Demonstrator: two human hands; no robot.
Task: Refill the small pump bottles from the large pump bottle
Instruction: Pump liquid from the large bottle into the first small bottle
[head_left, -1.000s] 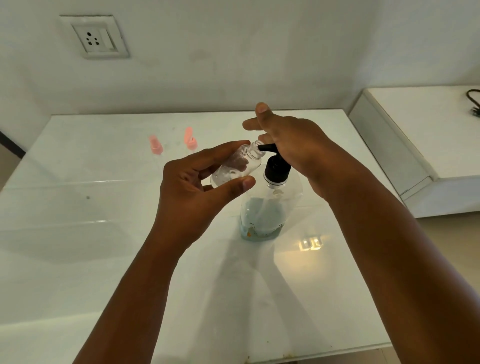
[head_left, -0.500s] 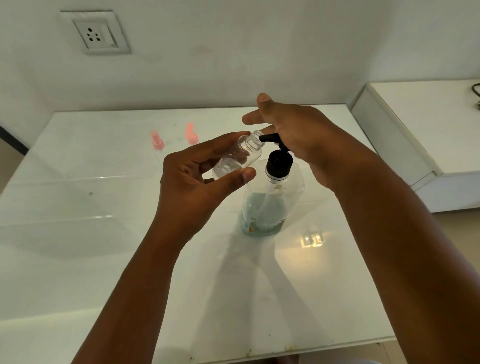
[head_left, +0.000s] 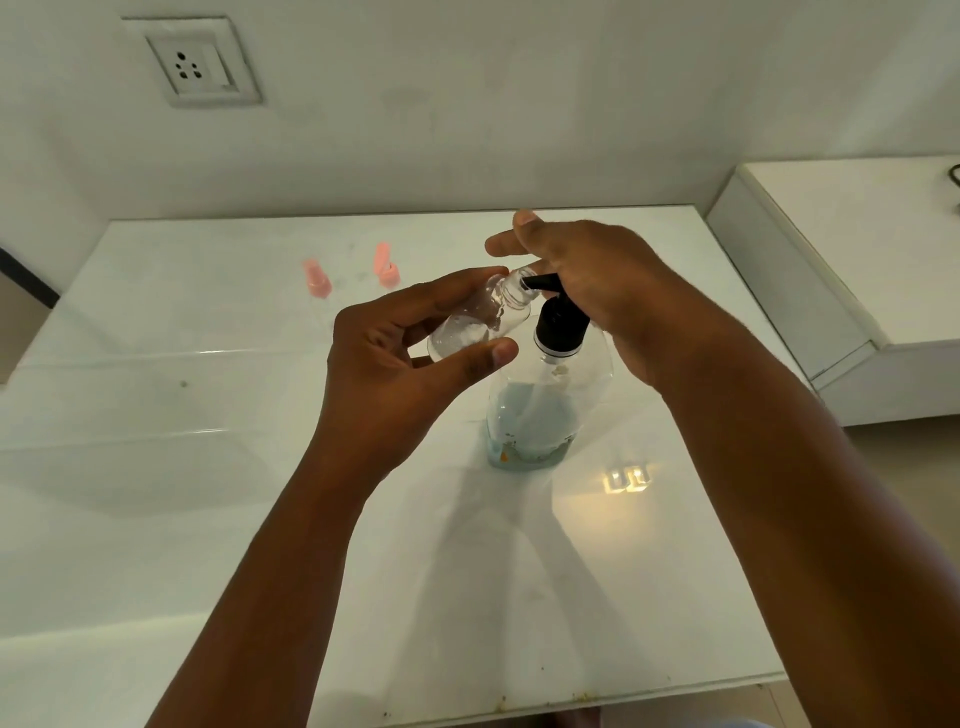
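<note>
Fingers and thumb of the left hand (head_left: 395, 364) wrap round the small bottle (head_left: 480, 322), tipped with its open neck right at the black spout. Just right of it, the right hand (head_left: 587, 280) sits flat on the pump, fingers straight, above the big bottle (head_left: 540, 410) standing on the table (head_left: 208, 519). Beyond the left hand, two pink caps (head_left: 353, 273).

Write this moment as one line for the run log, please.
step: refilling | left hand: holds small bottle tilted, mouth at nozzle | right hand: on large bottle's pump | pink caps: on table
</note>
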